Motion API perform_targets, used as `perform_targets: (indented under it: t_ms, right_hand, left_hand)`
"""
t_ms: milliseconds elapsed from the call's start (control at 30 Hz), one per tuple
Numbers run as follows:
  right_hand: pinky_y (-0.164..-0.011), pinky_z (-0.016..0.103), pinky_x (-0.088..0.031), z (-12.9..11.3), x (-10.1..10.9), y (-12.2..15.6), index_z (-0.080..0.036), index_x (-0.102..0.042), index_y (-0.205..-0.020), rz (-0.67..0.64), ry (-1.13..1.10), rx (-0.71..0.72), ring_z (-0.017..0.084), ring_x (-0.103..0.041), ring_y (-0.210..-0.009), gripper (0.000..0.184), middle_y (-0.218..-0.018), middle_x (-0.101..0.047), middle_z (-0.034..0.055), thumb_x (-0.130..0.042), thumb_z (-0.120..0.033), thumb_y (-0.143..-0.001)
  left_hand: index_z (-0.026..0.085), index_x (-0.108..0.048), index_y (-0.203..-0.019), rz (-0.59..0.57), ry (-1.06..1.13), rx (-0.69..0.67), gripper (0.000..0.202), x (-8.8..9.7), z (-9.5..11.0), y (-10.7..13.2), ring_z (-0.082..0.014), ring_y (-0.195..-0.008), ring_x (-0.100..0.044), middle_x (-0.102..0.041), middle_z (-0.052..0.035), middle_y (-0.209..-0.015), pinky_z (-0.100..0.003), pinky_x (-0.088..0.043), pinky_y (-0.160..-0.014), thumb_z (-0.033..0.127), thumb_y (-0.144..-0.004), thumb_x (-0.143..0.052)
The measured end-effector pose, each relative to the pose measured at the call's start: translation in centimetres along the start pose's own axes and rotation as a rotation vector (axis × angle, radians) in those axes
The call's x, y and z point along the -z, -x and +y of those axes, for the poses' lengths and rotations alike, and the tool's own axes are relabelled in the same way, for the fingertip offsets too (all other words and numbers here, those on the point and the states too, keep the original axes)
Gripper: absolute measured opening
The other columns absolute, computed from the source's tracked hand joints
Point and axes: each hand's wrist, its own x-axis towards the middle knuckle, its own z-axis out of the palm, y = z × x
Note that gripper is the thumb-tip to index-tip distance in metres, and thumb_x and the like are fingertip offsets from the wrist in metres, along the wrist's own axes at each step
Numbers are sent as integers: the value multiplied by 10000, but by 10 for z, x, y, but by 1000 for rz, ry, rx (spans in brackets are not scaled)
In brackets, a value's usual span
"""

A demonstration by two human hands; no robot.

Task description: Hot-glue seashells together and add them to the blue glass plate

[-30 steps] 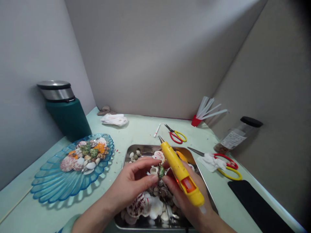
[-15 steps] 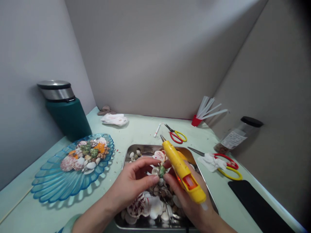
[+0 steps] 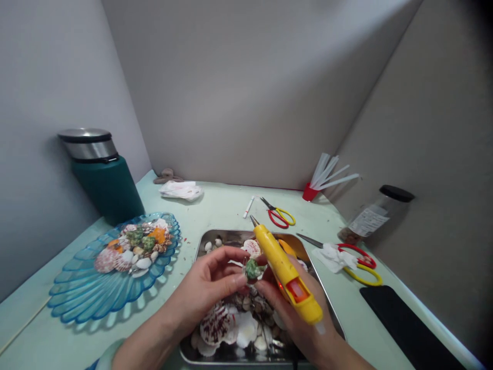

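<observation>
Left hand [image 3: 208, 288] pinches a small green shell [image 3: 252, 268] above the shell-heaped metal tray [image 3: 203, 242], right hand [image 3: 296, 321] closed round a yellow glue gun [image 3: 283, 272] just beside it, while the blue plate [image 3: 84, 303] at nine o'clock already carries a cluster of shells.

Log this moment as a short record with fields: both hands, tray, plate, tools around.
left hand: pinches a green shell above the steel tray
right hand: holds a yellow glue gun, nozzle pointing away
steel tray: holds mixed seashells
blue plate: shells grouped at its far side
right of tray: small scissors, large scissors, glue sticks in a red cup, jar
left back: green flask
</observation>
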Motion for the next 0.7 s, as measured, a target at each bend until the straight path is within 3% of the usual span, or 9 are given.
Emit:
perform_targets:
  t_ms: [300,500,700]
  right_hand:
    - [-789,262,-443,1,-1,-2,-260,-528,-1057,10,20,21,163,-582,-863,255,-976,-610,-8,-608,-212,-820]
    - [-750,279,-452,0,0,-2,-251,-522,-1073,24,46,-8,172,-578,-819,258,-929,-606,0,-598,-229,-827]
    - [-727,286,-457,-2,0,-2,-246,-524,-1040,36,78,47,190,-584,-828,225,-920,-613,11,-589,-213,-827]
  left_hand:
    - [178,-655,-997,45,-41,4,333,-3,3,-1,-172,-863,-594,-665,-51,-998,-278,-510,-725,221,-678,-739]
    - [160,-660,-989,65,-60,35,337,-5,6,1,-108,-664,-585,-690,-37,-895,-250,-483,-665,227,-669,-743]
    - [163,-629,-1061,19,-67,50,367,-4,4,1,-122,-674,-585,-687,-31,-803,-264,-465,-679,252,-714,-709]
